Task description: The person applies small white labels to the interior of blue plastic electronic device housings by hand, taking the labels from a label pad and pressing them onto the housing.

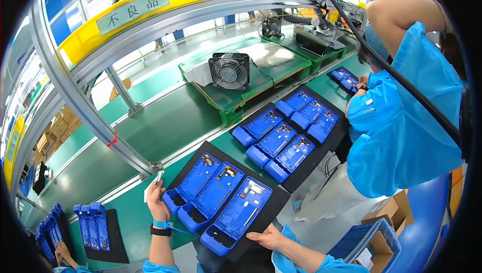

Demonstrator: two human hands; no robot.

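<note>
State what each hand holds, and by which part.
Left hand: a small pale thing, kind unclear, its held part hidden. Right hand: the black board, by its right edge, near the person.

A long green worktop [133,197] carries a black board [276,200] bearing three open blue housings [238,207], its near end reaching past the front edge. Just beside it to the right lies a second board [314,157] with six more housings in two rows of three, while well apart to the left a third board [116,235] bears three others. Farther along on the right, more blue pieces [345,78] lie along the same worktop, too small for an exact count
</note>
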